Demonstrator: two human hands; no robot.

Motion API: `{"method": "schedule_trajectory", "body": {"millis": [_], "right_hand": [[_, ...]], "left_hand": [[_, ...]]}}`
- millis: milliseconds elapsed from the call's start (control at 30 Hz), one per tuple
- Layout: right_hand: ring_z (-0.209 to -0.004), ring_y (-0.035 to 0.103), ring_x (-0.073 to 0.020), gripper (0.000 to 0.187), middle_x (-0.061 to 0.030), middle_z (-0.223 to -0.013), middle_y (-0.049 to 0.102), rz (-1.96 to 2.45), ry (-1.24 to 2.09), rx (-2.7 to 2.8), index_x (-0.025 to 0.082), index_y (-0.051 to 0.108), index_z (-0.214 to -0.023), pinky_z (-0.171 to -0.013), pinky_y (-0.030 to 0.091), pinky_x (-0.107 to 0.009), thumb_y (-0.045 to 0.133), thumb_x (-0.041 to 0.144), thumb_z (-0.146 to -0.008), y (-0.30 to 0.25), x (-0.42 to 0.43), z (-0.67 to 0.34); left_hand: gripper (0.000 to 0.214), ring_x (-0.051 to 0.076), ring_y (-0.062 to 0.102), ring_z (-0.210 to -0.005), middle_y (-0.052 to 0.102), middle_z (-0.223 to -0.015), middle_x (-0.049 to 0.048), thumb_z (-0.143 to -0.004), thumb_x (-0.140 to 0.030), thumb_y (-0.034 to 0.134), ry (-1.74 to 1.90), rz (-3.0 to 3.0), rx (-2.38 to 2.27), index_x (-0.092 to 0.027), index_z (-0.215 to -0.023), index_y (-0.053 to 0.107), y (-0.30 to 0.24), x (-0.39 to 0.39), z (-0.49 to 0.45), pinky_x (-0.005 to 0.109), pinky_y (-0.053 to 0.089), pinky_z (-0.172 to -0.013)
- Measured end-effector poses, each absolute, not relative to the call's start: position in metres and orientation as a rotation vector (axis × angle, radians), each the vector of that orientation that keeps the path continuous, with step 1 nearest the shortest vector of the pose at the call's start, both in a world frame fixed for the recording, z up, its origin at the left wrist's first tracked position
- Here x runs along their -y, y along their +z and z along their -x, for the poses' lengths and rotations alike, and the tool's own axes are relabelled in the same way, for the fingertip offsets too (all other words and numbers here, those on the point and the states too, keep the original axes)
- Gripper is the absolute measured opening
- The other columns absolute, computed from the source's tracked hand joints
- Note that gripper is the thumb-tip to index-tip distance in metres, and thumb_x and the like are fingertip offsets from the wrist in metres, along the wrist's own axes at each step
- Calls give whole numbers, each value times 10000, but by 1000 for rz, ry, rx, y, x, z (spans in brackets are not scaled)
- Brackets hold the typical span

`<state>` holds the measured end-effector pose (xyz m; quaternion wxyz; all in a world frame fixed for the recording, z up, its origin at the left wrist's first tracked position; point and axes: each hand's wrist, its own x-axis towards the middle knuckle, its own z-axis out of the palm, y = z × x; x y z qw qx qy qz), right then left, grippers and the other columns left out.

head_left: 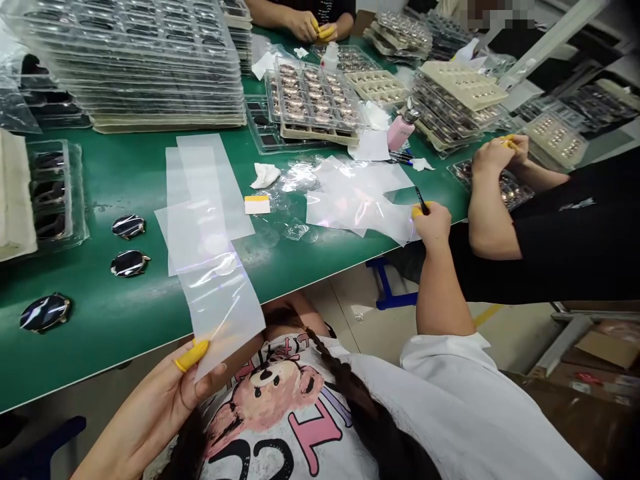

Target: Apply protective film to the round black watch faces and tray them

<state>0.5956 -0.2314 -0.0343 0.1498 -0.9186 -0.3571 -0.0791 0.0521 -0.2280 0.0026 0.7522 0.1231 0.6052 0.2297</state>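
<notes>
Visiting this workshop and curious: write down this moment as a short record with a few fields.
Left hand: holds a clear film strip
Left hand finger: yellow finger cot
Right hand: grips a slim black tool
Work surface: green workbench
Nearby: loose clear film sheets, stacked plastic trays
Co-worker: hands at the bench's right side

tray stack (140, 67): cut off at top | black tool (421, 200): end hidden
</notes>
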Motion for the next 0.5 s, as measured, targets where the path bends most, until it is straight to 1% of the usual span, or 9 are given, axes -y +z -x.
{"method": "schedule_trajectory", "body": {"millis": [67,133,233,300,333,367,433,467,500], "right_hand": [[-810,562,-213,372,-182,-1030,724,2694,-254,909,100,713,-1160,-743,388,-321,524,266,-886,-28,239,-595],[-836,552,-213,380,-172,-1070,723,2719,-244,865,140,699,-1202,-767,374,-322,539,301,-897,-24,243,-591],[-869,561,-205,403,-172,-1098,719,2729,-217,851,132,670,-1249,-785,383,-308,546,296,-903,-25,237,-582],[-927,590,-217,427,-187,-1123,711,2752,-207,833,106,651,-1276,-798,401,-308,563,269,-891,-28,228,-576],[-963,604,-235,434,-198,-1127,708,2775,-200,823,102,651,-1281,-807,408,-321,569,265,-888,-30,224,-574],[-994,615,-262,437,-213,-1132,703,2805,-188,817,106,659,-1280,-812,414,-346,578,279,-886,-31,219,-572],[-1036,630,-335,462,-264,-1171,671,2876,-147,802,129,680,-1275,-800,422,-419,620,349,-873,-29,212,-569],[-1035,638,-368,484,-295,-1196,645,2906,-162,829,142,688,-1272,-779,428,-454,647,391,-859,-26,208,-567],[-1040,644,-387,508,-322,-1240,606,2921,-189,873,154,686,-1278,-760,439,-480,676,417,-843,-22,203,-564]], "left_hand": [[232,67,673,-504,713,-755,38,-982,-4,424,511,-259,-1379,-85,-1070,623,5,220,-56,64,527,-417],[257,53,645,-475,695,-737,30,-997,-13,386,512,-245,-1393,-74,-1089,617,6,209,-60,61,503,-389],[238,86,701,-575,715,-827,57,-1002,-63,406,525,-351,-1331,-85,-1100,620,6,197,-60,101,559,-452],[229,122,728,-652,721,-896,71,-998,-141,464,504,-529,-1256,-98,-1184,591,3,192,-55,160,607,-526],[305,132,724,-647,718,-903,65,-987,-180,502,484,-638,-1230,-107,-1280,540,0,191,-52,191,617,-547],[440,134,708,-615,711,-881,47,-968,-218,543,470,-752,-1223,-121,-1388,452,-3,190,-47,217,616,-552],[728,127,651,-537,683,-827,-4,-924,-287,603,472,-973,-1259,-153,-1530,223,-10,190,-36,250,591,-532],[793,124,623,-515,675,-818,-17,-909,-322,610,473,-1084,-1290,-158,-1546,168,-13,190,-30,257,569,-520],[775,123,603,-513,679,-832,-12,-904,-356,602,464,-1199,-1317,-158,-1536,199,-16,190,-24,258,542,-516]]}}
